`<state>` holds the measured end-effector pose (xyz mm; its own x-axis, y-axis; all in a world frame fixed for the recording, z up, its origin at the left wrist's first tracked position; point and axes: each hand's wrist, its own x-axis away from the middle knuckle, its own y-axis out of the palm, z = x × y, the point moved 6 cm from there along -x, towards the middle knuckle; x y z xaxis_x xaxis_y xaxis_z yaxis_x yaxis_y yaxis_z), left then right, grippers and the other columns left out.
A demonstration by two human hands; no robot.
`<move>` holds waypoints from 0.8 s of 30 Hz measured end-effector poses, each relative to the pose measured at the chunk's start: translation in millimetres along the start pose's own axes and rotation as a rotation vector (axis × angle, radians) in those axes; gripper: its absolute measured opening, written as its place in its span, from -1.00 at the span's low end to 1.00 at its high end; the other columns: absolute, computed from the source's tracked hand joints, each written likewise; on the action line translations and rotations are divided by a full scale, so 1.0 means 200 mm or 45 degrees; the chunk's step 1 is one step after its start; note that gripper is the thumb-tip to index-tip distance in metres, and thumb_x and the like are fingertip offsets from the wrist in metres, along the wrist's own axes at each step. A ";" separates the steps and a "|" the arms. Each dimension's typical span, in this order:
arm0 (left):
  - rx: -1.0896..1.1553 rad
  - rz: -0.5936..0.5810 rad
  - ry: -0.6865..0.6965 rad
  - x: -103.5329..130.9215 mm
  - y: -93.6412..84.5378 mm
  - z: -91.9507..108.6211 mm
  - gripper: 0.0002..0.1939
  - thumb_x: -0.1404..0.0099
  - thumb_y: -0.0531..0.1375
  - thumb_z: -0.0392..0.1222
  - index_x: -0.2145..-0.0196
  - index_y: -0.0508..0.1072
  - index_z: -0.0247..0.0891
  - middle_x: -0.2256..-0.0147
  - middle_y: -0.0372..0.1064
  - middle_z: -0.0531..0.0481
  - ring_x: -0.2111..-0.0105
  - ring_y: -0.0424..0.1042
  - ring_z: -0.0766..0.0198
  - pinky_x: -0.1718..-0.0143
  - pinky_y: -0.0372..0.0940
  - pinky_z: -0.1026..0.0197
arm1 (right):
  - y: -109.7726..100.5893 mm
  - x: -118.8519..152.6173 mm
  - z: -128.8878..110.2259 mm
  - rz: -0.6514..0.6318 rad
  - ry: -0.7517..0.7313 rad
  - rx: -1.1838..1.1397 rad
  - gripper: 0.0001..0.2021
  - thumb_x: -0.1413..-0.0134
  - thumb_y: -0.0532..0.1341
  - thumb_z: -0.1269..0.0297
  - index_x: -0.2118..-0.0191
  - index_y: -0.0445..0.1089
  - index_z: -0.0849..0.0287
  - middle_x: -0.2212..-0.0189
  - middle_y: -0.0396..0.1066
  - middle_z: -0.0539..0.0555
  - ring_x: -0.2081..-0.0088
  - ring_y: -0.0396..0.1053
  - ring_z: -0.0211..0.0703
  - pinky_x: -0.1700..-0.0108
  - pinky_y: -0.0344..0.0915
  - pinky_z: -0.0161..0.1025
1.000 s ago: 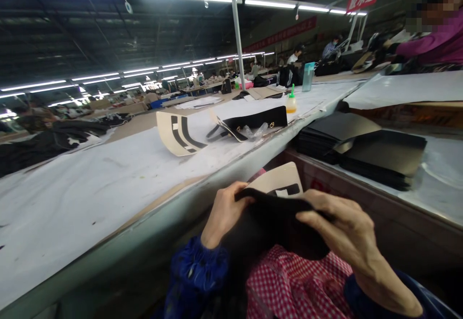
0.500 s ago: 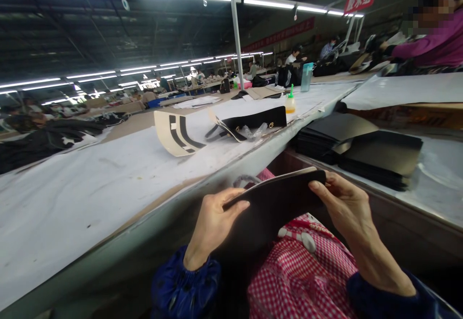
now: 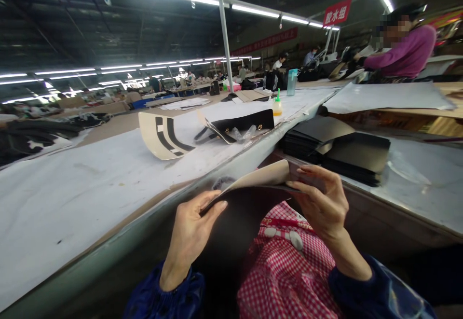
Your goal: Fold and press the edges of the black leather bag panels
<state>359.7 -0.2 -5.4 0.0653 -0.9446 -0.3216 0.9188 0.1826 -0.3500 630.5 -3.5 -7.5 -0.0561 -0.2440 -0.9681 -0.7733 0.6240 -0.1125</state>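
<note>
Between my hands, above my lap, is a curved panel (image 3: 249,213), black on the side toward me and cream on the other; it looks like leather. My left hand (image 3: 193,229) pinches its left edge, thumb on the black side and fingers behind. At the right end, my right hand (image 3: 321,203) grips the panel's edge between thumb and fingers, and the cream side shows there. On the table beyond stands a curved cream panel (image 3: 150,135) with black strips. Beside it lies a black piece (image 3: 258,121) with gold-coloured metal fittings and clear plastic on it.
A white-covered table (image 3: 90,203) runs along my left and ahead. A glue bottle (image 3: 277,106) with a green tip and a blue-green bottle (image 3: 291,82) stand farther back. Stacked black panels (image 3: 358,155) lie to the right. A person in purple (image 3: 405,53) works at the back right.
My right hand has turned with the panel's right end, so more of the cream side shows. Both hands appear farther left, as the whole view has shifted too.
</note>
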 end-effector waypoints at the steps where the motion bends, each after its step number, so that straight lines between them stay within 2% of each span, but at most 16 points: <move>1: -0.001 -0.004 0.004 0.00 0.00 0.00 -0.79 -0.22 0.32 -0.10 0.23 0.62 -0.24 0.21 0.62 0.00 0.18 0.58 0.17 0.13 0.46 0.28 | 0.01 -0.01 0.01 -0.019 0.061 -0.052 -0.94 -0.06 0.35 0.41 0.32 0.55 0.11 0.04 0.42 0.15 0.10 0.49 -0.01 0.08 0.51 -0.04; 2: -0.001 -0.010 0.010 0.01 0.01 0.01 -0.79 -0.22 0.31 -0.11 0.23 0.62 -0.25 0.21 0.62 0.00 0.19 0.59 0.17 0.14 0.46 0.28 | 0.03 -0.01 0.03 -0.062 0.145 -0.140 -0.96 -0.09 0.35 0.35 0.38 0.52 0.14 0.06 0.44 0.16 0.10 0.49 -0.01 0.09 0.50 -0.05; 4: 0.002 -0.038 0.022 0.02 0.02 0.03 -0.81 -0.23 0.31 -0.14 0.23 0.62 -0.24 0.22 0.62 0.00 0.20 0.59 0.16 0.16 0.48 0.27 | 0.06 -0.01 0.07 -0.141 0.347 -0.348 -0.82 -0.14 0.31 0.24 0.45 0.46 0.17 0.12 0.48 0.15 0.16 0.50 -0.06 0.16 0.50 -0.14; 6: 0.018 -0.093 0.038 0.03 0.03 0.06 -0.83 -0.22 0.31 -0.17 0.23 0.64 -0.22 0.23 0.63 0.02 0.22 0.60 0.17 0.18 0.49 0.28 | 0.07 0.01 0.12 -0.169 0.574 -0.512 -0.77 -0.14 0.31 0.15 0.46 0.45 0.17 0.25 0.51 0.09 0.28 0.49 -0.16 0.28 0.48 -0.26; 9: 0.060 -0.213 0.061 0.06 0.07 0.11 -0.80 -0.21 0.31 -0.22 0.18 0.64 -0.17 0.20 0.63 0.05 0.19 0.61 0.17 0.13 0.49 0.29 | 0.06 0.05 0.19 -0.149 0.911 -0.693 -0.73 0.03 0.40 0.04 0.44 0.49 0.15 0.41 0.49 0.01 0.45 0.43 -0.24 0.41 0.43 -0.34; 11: 0.072 -0.266 0.078 0.07 0.09 0.14 -0.75 -0.21 0.31 -0.24 0.14 0.63 -0.13 0.15 0.61 0.06 0.13 0.60 0.16 0.05 0.48 0.26 | 0.04 0.07 0.22 -0.140 1.072 -0.762 -0.73 0.13 0.45 0.05 0.48 0.50 0.14 0.47 0.47 0.00 0.49 0.40 -0.25 0.44 0.42 -0.33; 15: 0.041 -0.296 0.121 0.07 0.11 0.18 -0.72 -0.22 0.31 -0.24 0.09 0.62 -0.12 0.09 0.56 0.05 0.06 0.56 0.11 -0.03 0.45 0.19 | 0.00 0.06 0.22 -0.103 1.196 -0.776 -0.76 0.16 0.47 0.11 0.52 0.50 0.14 0.55 0.43 0.00 0.52 0.39 -0.23 0.45 0.41 -0.33; 24: 0.001 -0.323 0.203 0.05 0.13 0.20 -0.75 -0.27 0.28 -0.21 0.08 0.61 -0.11 0.11 0.58 0.05 0.11 0.59 0.12 0.08 0.48 0.23 | -0.03 0.07 0.17 0.014 1.378 -0.793 -0.77 0.22 0.51 0.15 0.47 0.54 0.16 0.54 0.48 0.01 0.56 0.39 -0.25 0.54 0.38 -0.37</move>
<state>400.4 -16.1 16.1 -0.2283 -0.9052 -0.3585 0.8984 -0.0540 -0.4359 655.8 15.2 -28.1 -0.3262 -0.9105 -0.2540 -0.9203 0.2445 0.3054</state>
